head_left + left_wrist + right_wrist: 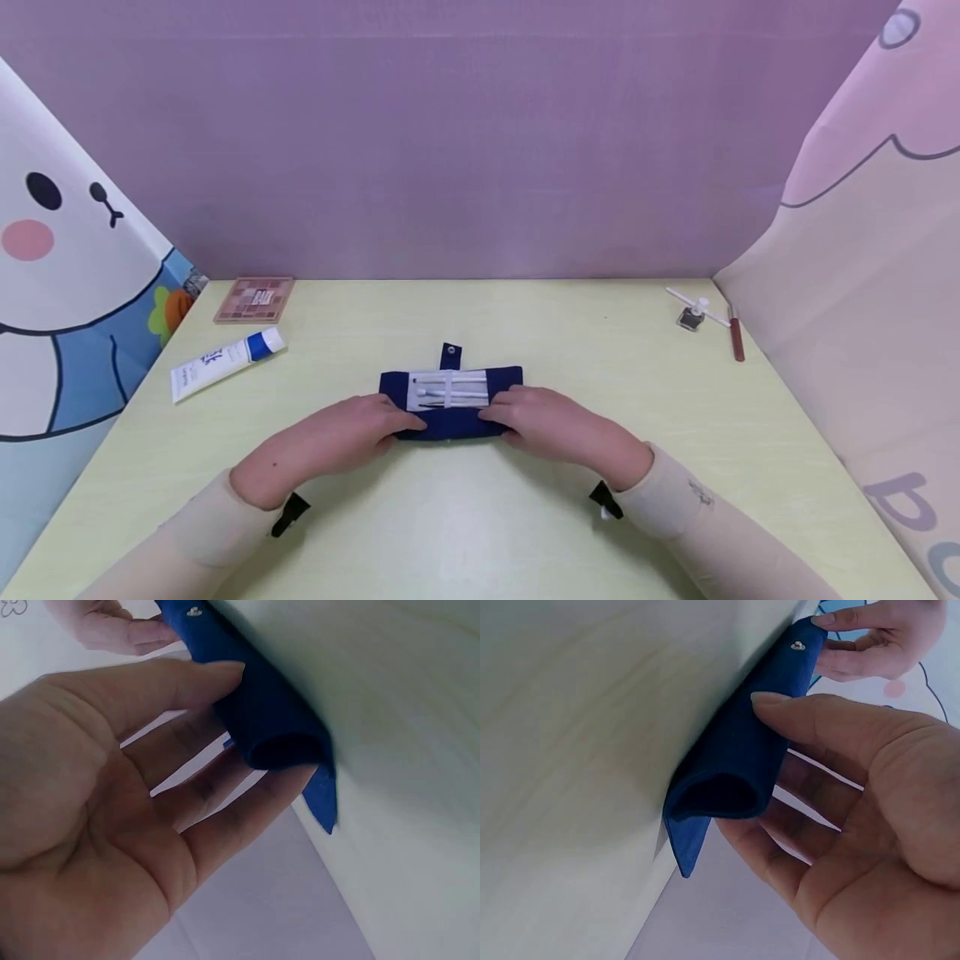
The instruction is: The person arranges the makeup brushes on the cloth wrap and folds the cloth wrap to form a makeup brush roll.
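Both thumbs and fingers are pinched on the rolled near edge of the blue brush pouch (pixel 450 400), left hand (pixel 341 433) at its 9 o'clock end, right hand (pixel 551 425) at 3 o'clock. Pouch sits mid-table (pixel 465 517); white tube (pixel 225 362) at 10 o'clock, eyeshadow palette (pixel 255 300) past it.

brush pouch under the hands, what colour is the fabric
Dark navy blue; the brush pouch shows best in the head view.
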`<action>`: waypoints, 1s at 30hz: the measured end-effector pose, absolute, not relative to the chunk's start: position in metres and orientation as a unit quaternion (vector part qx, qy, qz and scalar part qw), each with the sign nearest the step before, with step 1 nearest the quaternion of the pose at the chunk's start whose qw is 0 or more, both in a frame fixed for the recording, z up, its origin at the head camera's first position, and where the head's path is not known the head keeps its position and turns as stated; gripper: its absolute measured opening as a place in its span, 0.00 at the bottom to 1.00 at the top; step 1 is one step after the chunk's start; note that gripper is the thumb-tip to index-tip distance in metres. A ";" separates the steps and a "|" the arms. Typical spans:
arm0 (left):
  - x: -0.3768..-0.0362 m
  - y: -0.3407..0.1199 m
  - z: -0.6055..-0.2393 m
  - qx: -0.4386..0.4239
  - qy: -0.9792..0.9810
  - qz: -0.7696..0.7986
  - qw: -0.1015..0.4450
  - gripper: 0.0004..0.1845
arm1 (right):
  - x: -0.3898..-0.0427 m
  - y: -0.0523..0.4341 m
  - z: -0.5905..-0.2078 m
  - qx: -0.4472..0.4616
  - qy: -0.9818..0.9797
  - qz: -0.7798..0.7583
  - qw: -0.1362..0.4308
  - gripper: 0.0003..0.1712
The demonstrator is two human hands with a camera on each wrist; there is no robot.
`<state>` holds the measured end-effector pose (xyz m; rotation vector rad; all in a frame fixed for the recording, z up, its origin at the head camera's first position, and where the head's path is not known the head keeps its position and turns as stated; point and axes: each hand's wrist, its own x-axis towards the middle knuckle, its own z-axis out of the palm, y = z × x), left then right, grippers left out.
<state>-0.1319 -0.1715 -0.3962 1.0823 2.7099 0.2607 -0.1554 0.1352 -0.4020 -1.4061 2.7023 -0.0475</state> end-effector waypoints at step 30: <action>-0.171 -0.181 -0.395 0.304 0.923 0.186 0.143 0.21 | -0.215 0.159 -0.409 -0.380 0.842 -0.279 0.262 0.23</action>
